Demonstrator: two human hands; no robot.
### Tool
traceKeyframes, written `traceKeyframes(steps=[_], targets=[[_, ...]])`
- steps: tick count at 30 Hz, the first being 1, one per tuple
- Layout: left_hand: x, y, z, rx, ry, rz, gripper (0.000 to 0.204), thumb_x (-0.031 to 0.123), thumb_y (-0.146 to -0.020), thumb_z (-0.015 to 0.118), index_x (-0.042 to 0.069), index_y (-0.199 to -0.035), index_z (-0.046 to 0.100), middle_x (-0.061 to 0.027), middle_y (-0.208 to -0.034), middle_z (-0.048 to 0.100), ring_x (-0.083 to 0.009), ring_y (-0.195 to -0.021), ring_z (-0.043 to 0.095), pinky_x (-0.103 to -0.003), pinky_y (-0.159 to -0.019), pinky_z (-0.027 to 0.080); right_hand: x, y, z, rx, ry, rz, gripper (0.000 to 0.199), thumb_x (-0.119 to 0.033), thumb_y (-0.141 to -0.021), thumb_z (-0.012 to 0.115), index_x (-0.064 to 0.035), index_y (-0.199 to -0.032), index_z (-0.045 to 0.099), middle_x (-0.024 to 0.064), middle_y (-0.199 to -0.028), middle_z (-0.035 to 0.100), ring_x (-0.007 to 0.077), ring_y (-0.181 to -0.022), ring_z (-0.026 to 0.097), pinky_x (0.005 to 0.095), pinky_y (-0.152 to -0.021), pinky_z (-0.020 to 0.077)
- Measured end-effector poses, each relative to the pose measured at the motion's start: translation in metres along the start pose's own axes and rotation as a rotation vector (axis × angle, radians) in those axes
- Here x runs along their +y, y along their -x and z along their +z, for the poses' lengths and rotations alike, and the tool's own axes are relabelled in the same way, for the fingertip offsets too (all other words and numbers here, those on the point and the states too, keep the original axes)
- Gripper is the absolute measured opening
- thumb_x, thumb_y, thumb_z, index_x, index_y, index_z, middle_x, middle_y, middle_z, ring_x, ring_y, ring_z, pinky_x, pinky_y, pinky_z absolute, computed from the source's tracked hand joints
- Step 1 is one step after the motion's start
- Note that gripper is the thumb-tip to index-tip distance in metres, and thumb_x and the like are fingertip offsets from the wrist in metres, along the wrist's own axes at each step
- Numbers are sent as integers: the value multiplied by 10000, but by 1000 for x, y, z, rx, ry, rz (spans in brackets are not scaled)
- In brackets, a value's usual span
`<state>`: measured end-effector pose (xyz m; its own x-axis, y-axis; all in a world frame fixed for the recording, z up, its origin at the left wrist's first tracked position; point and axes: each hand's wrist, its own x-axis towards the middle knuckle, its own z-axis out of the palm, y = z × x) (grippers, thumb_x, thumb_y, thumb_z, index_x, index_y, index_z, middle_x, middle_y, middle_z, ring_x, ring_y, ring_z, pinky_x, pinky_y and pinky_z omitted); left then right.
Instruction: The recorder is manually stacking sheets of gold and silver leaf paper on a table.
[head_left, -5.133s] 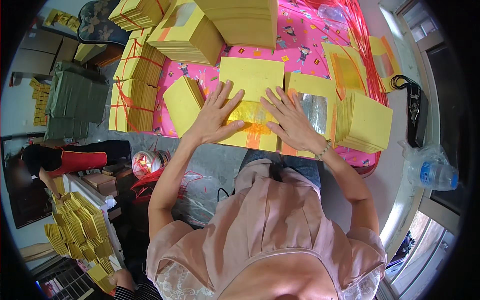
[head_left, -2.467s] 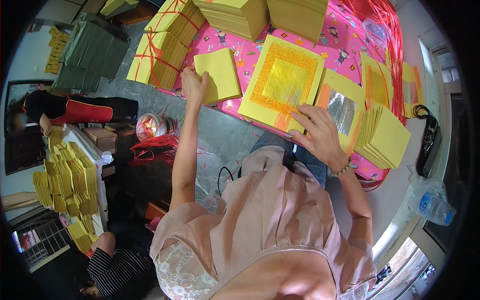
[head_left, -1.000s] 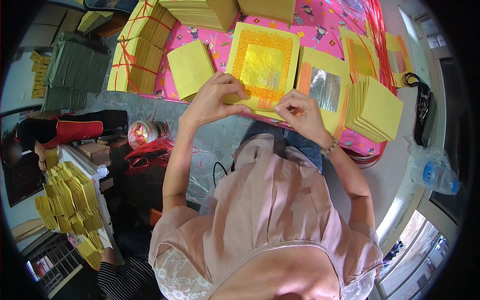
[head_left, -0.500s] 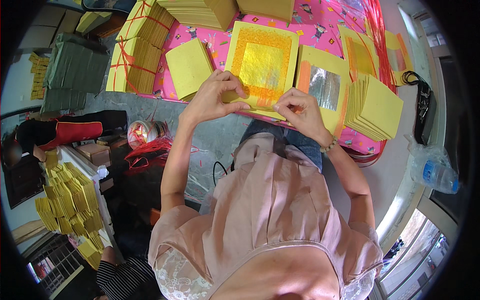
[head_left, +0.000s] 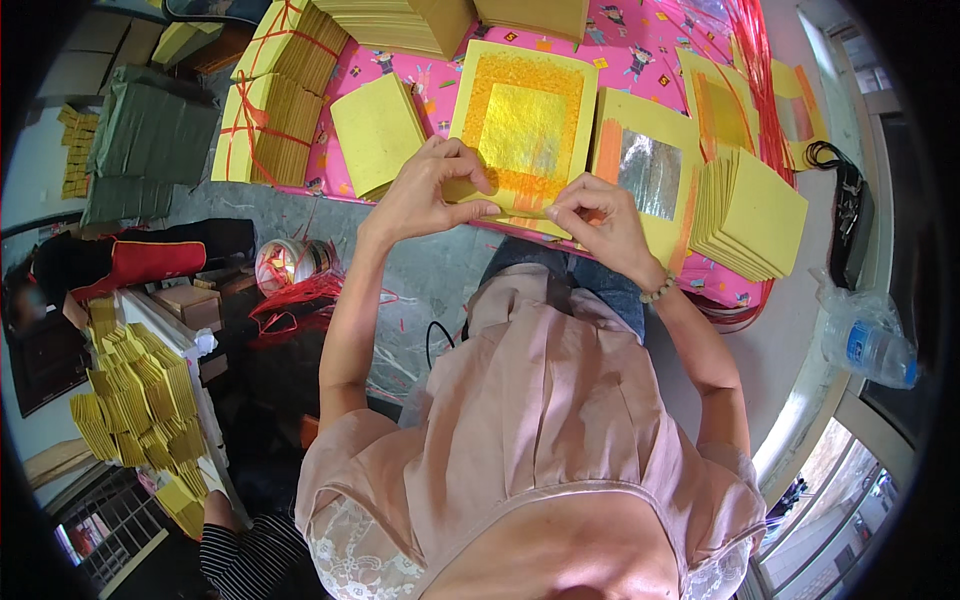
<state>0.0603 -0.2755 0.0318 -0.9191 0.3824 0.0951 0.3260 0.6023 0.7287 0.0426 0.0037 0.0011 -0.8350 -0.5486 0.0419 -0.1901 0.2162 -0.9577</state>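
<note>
A yellow paper sheet (head_left: pixel 524 120) with an orange border and a gold foil square lies on the pink patterned table cover (head_left: pixel 640 50). My left hand (head_left: pixel 432 190) pinches its near edge at the left, fingers closed on the paper. My right hand (head_left: pixel 598 222) pinches the same near edge a little to the right. A similar sheet with a silver foil square (head_left: pixel 645 172) lies just right of it, partly under my right hand.
A plain yellow paper stack (head_left: pixel 378 132) lies left of the sheet. A fanned stack (head_left: pixel 750 212) sits at right. Tied yellow bundles (head_left: pixel 275 95) stand at the table's left. Red strings (head_left: pixel 760 80), a water bottle (head_left: pixel 868 345) and folded yellow papers (head_left: pixel 140 400) are around.
Both hands came together onto the near edge of the gold foil sheet. In the last second they barely moved; the fingers closed tighter on the edge.
</note>
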Motion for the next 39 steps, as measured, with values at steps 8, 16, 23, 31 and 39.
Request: traceKeyframes(steps=[8, 16, 23, 31, 39], targets=[[9, -1, -2, 22, -99, 82, 393, 321, -720, 869, 52, -947, 694, -84, -995, 638, -305, -998, 583, -403, -909, 470, -1, -1, -2, 7, 2, 61, 114, -86, -913, 724, 24, -882, 731, 47, -878, 650, 65, -720, 610, 206, -597, 478], [15, -2, -10, -17, -252, 32, 334, 342, -844, 762, 43, -965, 674, -118, -904, 692, -318, -873, 665, -420, -743, 524, -33, -6, -7, 113, 421, -365, 122, -97, -860, 744, -9, -939, 711, 101, -848, 646, 219, -755, 651, 316, -669, 520], [26, -22, -10, 153, -335, 98, 366, 304, -825, 789, 82, -1093, 674, -120, -1064, 691, -308, -985, 658, -417, -837, 512, -27, -36, -26, 152, 543, -403, 204, -177, -888, 721, -16, -1007, 679, 132, -845, 650, 305, -774, 646, 385, -680, 510], [16, -35, 24, 439, -488, 308, 531, 239, -792, 784, 147, -1289, 622, -116, -1380, 548, -348, -1262, 508, -481, -1016, 429, -26, -106, -57, 229, 408, -29, 236, -232, -934, 664, -11, -1020, 671, 166, -929, 690, 327, -673, 639, 401, -678, 508], [-1, -57, 36, 146, -557, 148, 801, 599, -890, 608, 209, -1547, 370, -214, -1600, 263, -454, -1467, 232, -583, -1181, 216, 16, -142, -67, 288, 726, -124, 251, -252, -959, 629, -40, -1081, 683, 149, -990, 655, 312, -865, 628, 420, -747, 482]])
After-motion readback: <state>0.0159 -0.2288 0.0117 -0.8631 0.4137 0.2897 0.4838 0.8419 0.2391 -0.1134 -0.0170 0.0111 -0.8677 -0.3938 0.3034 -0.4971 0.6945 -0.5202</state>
